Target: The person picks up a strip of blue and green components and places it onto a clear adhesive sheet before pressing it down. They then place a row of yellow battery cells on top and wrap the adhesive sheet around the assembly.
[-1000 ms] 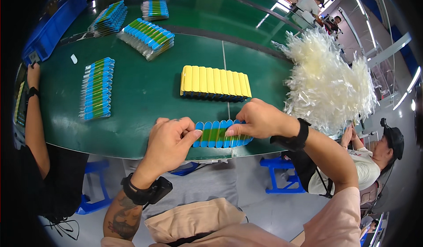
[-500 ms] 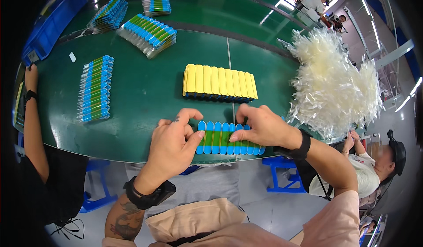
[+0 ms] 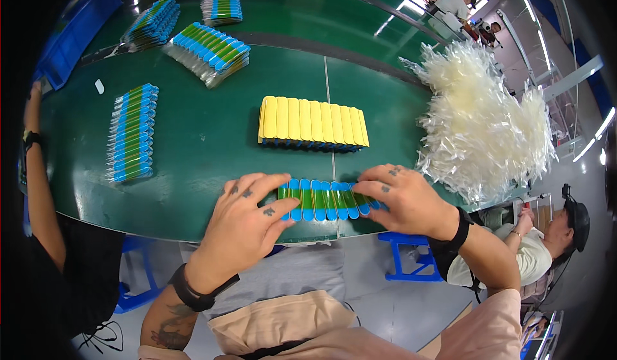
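A row of round-ended blue-and-green strips (image 3: 324,200), similar to small nail files, lies side by side near the table's front edge. My left hand (image 3: 247,213) is closed round the row's left end, its fingers over the top of the strips. At the other end, my right hand (image 3: 408,200) grips the strips between fingers and thumb and covers the last ones. Strips beside the right hand lean askew, while those in the middle stand nearly parallel. Just beyond the hands sits a stacked block of yellow-faced strips (image 3: 313,121), with dark blue edges showing underneath.
Bundles of blue-and-green strips in clear sleeves (image 3: 133,132) lie at left, with more bundles (image 3: 212,48) at the back left. A large heap of clear plastic sleeves (image 3: 482,122) fills the right. A blue bin (image 3: 77,35) and another person's arm (image 3: 40,173) are at far left.
My right hand has shifted right, from over the row to its right end, where strips now tilt. My left hand's fingers have come down onto the left end. The view has shifted slightly.
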Tool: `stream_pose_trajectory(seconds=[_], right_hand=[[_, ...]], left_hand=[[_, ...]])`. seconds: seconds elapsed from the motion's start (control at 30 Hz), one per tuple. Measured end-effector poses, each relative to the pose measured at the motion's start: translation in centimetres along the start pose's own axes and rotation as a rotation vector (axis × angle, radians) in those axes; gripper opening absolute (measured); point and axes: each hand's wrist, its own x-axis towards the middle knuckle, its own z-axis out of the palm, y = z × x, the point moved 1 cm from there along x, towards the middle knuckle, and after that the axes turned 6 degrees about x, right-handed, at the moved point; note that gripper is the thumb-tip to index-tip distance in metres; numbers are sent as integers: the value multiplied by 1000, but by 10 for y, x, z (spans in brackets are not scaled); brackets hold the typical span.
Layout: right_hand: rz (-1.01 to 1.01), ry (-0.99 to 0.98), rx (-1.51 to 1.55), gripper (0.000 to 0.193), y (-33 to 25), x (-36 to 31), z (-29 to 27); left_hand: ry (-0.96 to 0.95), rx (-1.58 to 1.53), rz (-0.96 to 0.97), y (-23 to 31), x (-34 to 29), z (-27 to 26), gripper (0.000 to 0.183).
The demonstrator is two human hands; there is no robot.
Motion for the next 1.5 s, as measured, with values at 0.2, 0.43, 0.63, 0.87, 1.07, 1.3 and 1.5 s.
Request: stream_pose_trajectory(seconds=[0.2, 0.43, 0.63, 0.87, 1.07, 1.3, 1.5], right_hand=[[-194, 110, -43, 13, -6, -8, -3], [-389, 165, -164, 16, -53, -43, -16], [-467, 123, 282, 13, -76, -56, -55], [300, 291, 620, 28, 22, 11, -29], [412, 283, 547, 39, 66, 82, -22], [98, 349, 78, 71, 65, 50, -26], [135, 169, 153, 82, 61, 64, -12]], left_hand=[[151, 228, 386, 2, -6, -4, 12], [102, 191, 507, 38, -44, -34, 16], [-95, -215, 496, 61, -34, -75, 18], [-100, -137, 40, -1, 66, -66, 18], [-245, -305, -446, -48, 123, -52, 22], [-107, -105, -223, -60, 102, -55, 63], [-287, 30, -22, -60, 101, -42, 90]])
